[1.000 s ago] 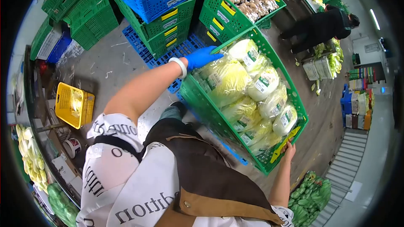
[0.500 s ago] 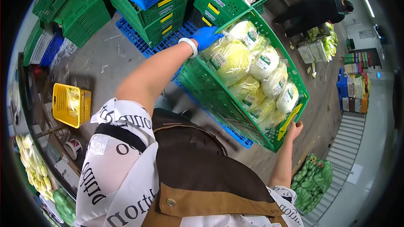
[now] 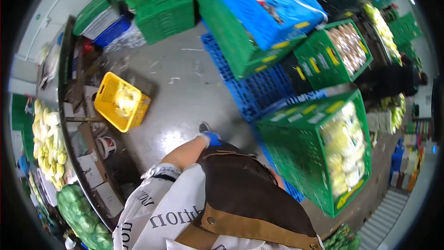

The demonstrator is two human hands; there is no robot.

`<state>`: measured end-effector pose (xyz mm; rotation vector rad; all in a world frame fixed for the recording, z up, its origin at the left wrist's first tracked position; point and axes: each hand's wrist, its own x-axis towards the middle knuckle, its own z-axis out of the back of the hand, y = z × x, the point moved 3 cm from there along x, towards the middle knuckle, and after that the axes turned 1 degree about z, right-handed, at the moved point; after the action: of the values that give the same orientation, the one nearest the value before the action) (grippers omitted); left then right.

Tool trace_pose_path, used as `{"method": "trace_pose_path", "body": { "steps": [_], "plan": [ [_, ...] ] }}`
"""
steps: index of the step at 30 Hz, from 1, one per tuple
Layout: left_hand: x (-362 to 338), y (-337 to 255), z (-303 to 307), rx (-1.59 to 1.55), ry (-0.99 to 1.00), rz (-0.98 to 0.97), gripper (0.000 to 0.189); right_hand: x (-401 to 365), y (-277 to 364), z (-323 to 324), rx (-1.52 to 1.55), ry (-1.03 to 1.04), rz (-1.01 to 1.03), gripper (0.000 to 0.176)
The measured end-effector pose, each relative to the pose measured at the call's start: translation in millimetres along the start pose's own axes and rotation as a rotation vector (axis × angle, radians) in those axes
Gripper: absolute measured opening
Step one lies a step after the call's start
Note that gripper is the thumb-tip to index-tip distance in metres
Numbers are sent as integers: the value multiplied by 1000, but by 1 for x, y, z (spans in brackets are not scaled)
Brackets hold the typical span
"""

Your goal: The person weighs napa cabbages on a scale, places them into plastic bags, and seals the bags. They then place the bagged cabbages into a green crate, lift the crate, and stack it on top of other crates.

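Observation:
My left hand (image 3: 212, 138), in a blue glove, hangs low near my apron, away from the crates. Its fingers are blurred and partly hidden by the apron. Only a small patch of my right hand (image 3: 278, 178) shows beside the apron, close to the green crate side; its fingers are hidden. To the right, the green crate (image 3: 296, 148) tops a stack and is filled with bagged napa cabbages (image 3: 343, 150). A yellow handle (image 3: 350, 195) marks its near end. Neither hand visibly touches this crate.
A blue pallet (image 3: 240, 95) lies under the stacks. A blue crate (image 3: 245, 9) with a blue bag sits on green crates, beside a crate of mushrooms (image 3: 347, 46). A yellow basket (image 3: 121, 104) stands on the floor at left. A person (image 3: 393, 78) in dark clothes works at far right.
Both hands have left the crate of cabbages and dropped toward my body. My view has turned left, so the crates appear farther right and the yellow basket nearer the middle.

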<state>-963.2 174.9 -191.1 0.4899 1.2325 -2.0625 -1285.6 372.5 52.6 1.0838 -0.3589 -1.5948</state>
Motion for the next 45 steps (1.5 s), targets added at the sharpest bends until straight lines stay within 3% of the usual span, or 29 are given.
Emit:
{"method": "trace_pose_path", "body": {
  "steps": [2,3,4,6,8,10,11,12,13,14,16,18,20,22,23,24,26,29,30,31,32,33,34,35,37,38,39,41,45],
  "plan": [
    [-120,25,41,-543,-309,145,43,41,15,-8,-428,157,2,29],
    [-155,69,47,-642,-522,191,41,64,25,-10,-652,229,11,27],
    [-190,116,51,-737,-742,236,39,90,39,-12,-609,266,66,25],
    [-277,174,77,-270,-914,653,40,133,74,-24,-514,351,160,22],
    [-360,208,100,-459,-1109,840,40,183,137,-30,-788,310,196,19],
    [-396,281,85,-1011,-1273,856,36,246,157,-47,-859,318,248,19],
    [-408,293,93,-1359,-1345,805,33,271,180,-54,-782,200,334,19],
    [-415,304,100,-1427,-1353,730,31,295,200,-60,-703,83,416,18],
    [-414,320,101,-1437,-1364,587,20,320,215,-71,-647,120,424,20],
    [-413,326,109,-1215,-1330,674,23,347,227,-82,-593,156,434,22],
    [-401,323,123,-1461,-1399,409,27,401,261,-99,-502,230,436,22],
    [-396,315,143,-1428,-1191,475,38,451,298,-110,-416,291,390,21],
    [-388,304,159,-1603,-1157,318,39,513,315,-125,-638,468,328,28],
    [-383,303,167,-1540,-1045,545,40,578,343,-134,-887,617,326,31],
    [-371,338,133,-857,-916,414,38,609,360,-137,-993,661,298,30],
    [-369,345,131,-163,-940,322,35,648,369,-149,-1077,762,287,27],
    [-393,388,175,-186,-860,421,33,714,412,-155,-951,637,307,27],
    [-414,401,189,-283,-735,563,31,776,508,-151,-512,138,452,22],
    [-427,416,207,-901,-806,675,33,788,546,-148,-423,113,387,21],
    [-451,401,265,-1495,-1018,800,37,803,569,-154,-88,214,148,20],
    [-453,433,275,-1797,-1133,740,38,828,585,-161,17,242,101,20],
    [-458,462,284,-1798,-1106,779,37,851,597,-171,124,270,48,21],
    [-465,491,305,-1341,-995,605,38,862,599,-185,239,302,-25,21],
    [-469,499,344,-1780,-988,744,38,868,601,-198,278,247,-46,23],
    [-463,588,357,-1777,-773,600,36,883,611,-204,323,128,-76,28],
    [-464,638,354,-1437,-751,416,37,882,597,-214,353,91,-141,27],
    [-470,655,394,-1557,-728,604,31,886,572,-226,384,50,-196,27],
    [-484,674,494,-1201,-998,679,23,885,575,-230,341,67,-385,34],
    [-480,691,654,-1616,-1148,466,27,904,559,-232,539,-72,-580,45]
  ]
}}
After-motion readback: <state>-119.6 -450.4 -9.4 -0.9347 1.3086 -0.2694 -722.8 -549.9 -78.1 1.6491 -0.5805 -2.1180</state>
